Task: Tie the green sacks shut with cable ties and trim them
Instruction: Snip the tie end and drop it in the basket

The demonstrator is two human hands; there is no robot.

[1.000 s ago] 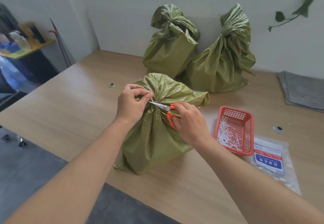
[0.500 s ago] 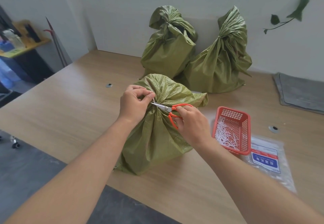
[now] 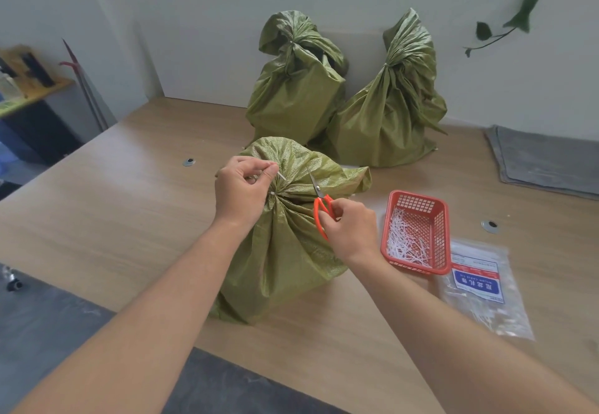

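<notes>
A green sack (image 3: 285, 251) stands on the wooden table (image 3: 123, 193) in front of me, its neck gathered by a white cable tie (image 3: 273, 193). My left hand (image 3: 243, 188) sits at the neck and pinches a short white strip of cable tie (image 3: 281, 176) between thumb and finger. My right hand (image 3: 348, 229) holds orange-handled scissors (image 3: 319, 201) just right of the neck, blades pointing up and away from the tie. Two more tied green sacks, one on the left (image 3: 296, 89) and one on the right (image 3: 389, 106), lean against the wall behind.
A red plastic basket (image 3: 418, 235) holding several white tie offcuts sits to the right of the sack. A clear bag of cable ties (image 3: 479, 287) lies beside it. A grey folded cloth (image 3: 547, 161) lies at the far right. The table's near edge drops to a grey floor.
The scissors were at the tie beside my left fingers; now my right hand has drawn them back to the right, blades up. My left hand holds a loose piece of tie.
</notes>
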